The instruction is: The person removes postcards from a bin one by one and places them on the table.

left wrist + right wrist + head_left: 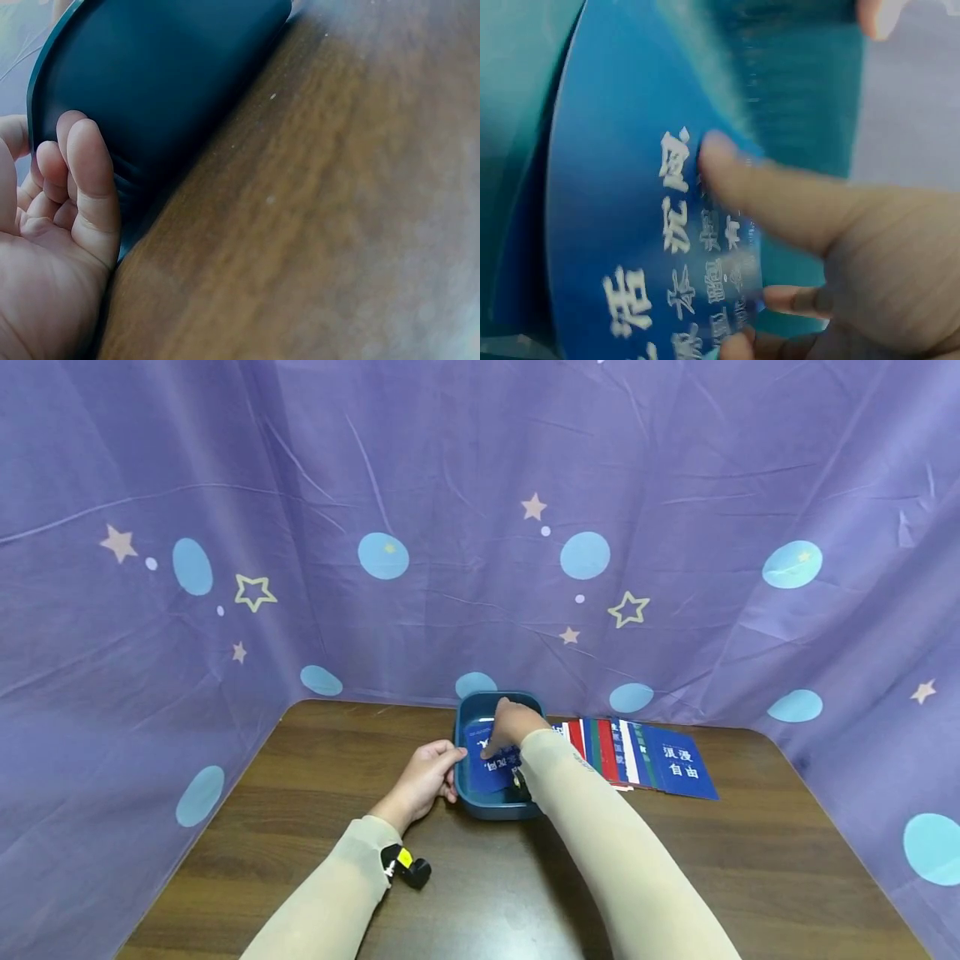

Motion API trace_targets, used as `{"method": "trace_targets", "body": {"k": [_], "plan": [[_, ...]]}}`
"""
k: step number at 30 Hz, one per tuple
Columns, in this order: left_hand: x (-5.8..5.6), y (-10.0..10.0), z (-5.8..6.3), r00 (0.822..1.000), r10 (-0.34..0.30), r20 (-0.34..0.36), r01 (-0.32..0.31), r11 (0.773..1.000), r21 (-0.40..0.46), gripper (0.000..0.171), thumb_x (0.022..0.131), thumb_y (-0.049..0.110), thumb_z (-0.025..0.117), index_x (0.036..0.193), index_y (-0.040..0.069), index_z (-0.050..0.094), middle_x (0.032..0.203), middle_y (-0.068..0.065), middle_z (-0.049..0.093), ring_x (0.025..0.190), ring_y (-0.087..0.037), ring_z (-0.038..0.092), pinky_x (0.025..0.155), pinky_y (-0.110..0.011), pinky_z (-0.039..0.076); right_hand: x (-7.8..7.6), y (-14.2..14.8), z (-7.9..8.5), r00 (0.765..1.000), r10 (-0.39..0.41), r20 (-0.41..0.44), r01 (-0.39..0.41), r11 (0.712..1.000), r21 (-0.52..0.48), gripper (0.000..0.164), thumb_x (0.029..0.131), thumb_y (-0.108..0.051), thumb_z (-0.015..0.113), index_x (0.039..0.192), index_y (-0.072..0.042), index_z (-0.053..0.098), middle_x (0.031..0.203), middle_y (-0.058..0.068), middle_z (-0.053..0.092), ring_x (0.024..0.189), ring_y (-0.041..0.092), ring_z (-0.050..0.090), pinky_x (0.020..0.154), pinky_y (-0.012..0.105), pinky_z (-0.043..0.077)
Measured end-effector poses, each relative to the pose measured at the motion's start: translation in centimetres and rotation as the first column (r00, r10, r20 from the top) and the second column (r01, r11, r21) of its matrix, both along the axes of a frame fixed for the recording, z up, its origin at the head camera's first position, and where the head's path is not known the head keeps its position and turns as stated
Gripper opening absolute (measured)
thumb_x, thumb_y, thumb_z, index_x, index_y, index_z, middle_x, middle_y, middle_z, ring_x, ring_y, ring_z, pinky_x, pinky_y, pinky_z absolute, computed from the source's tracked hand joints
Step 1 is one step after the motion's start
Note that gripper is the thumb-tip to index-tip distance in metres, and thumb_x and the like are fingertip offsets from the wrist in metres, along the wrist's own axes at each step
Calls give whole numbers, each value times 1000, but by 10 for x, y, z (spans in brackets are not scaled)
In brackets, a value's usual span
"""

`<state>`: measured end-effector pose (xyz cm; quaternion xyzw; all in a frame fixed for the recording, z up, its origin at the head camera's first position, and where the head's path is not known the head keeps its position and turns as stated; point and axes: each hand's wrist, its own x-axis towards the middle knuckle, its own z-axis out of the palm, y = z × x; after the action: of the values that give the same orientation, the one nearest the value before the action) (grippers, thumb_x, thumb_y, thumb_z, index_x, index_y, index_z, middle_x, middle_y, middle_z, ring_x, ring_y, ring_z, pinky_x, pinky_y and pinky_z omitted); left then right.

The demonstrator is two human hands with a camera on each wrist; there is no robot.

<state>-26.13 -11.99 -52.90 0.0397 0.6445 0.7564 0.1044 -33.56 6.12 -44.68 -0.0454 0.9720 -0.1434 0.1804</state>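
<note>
A dark teal plastic bin [498, 812] stands near the back of the table. My left hand [429, 777] grips its left rim, thumb over the edge; in the left wrist view the fingers [91, 161] lie against the outer wall. Reaching down into the bin, my right hand [516, 724] holds a blue card [487, 772] printed with white characters. In the right wrist view the thumb [780, 199] lies on the face of the card [607, 187], which looks bowed, and fingertips show at its edge. Another dark blue sheet [517, 262] lies behind it.
Right of the bin, a fanned row of blue, red, green and white cards [678, 764] lies on the brown wooden table [750, 860]. A purple curtain [465, 610] hangs behind and at both sides. My left wrist wears a black strap device [412, 870].
</note>
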Motion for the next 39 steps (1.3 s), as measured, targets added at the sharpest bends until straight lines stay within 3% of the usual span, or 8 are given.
{"method": "trace_targets", "body": {"k": [4,9,17,20,26,31,35,39], "plan": [[0,2,0,1000,5,0,-5,1000,-2,31,103,19,66,80,2,53,55,1,50,39,-13,55,35,-25,52,-5,9,12,996,24,-90,-31,996,-82,74,81,-16,93,141,6,56,128,21,72,116,36,71,101,52,62],[0,4,-1,1000,5,8,-5,1000,-1,30,103,17,66,80,3,53,55,1,49,39,-13,54,35,-24,51,-6,29,27,985,-13,-171,-23,977,-210,26,86,-7,83,109,2,73,113,17,77,96,30,72,89,45,65],[2,8,0,1000,0,4,0,1000,4,29,105,14,63,79,3,54,55,1,49,39,-13,55,36,-24,51,12,88,33,966,-159,-202,15,820,-572,40,98,-16,78,129,8,69,111,23,78,93,28,71,89,46,63],[2,7,1,1000,-5,-1,5,1000,-4,30,104,15,64,79,3,53,56,1,49,39,-13,55,36,-24,51,21,117,33,950,-207,-235,25,798,-603,46,100,-21,76,137,6,66,116,23,77,100,30,71,93,50,61],[2,2,1,1000,8,-2,-8,1000,-20,34,103,16,66,84,-7,50,56,0,48,38,-13,54,35,-25,51,30,177,29,916,-261,-304,46,823,-567,44,104,-29,70,136,2,68,122,28,76,104,36,68,92,52,58],[0,-1,-1,1000,23,1,-23,1000,-16,30,104,15,65,79,2,53,56,0,48,39,-14,55,35,-25,51,31,222,29,887,-288,-360,60,845,-531,42,105,-33,69,126,3,72,118,30,77,100,37,69,87,48,56],[-1,0,-1,1000,31,-5,-31,999,-17,29,103,16,66,78,5,55,56,0,48,39,-13,55,35,-24,51,32,250,28,884,-328,-333,111,840,-532,45,105,-37,69,126,2,73,121,30,75,101,36,67,88,48,55],[-2,1,-1,1000,20,-3,-20,999,-25,29,104,15,65,79,4,55,56,0,49,39,-13,55,35,-24,51,36,276,21,879,-371,-298,173,832,-527,51,106,-40,65,134,3,69,133,35,68,118,47,64,101,61,54]]}}
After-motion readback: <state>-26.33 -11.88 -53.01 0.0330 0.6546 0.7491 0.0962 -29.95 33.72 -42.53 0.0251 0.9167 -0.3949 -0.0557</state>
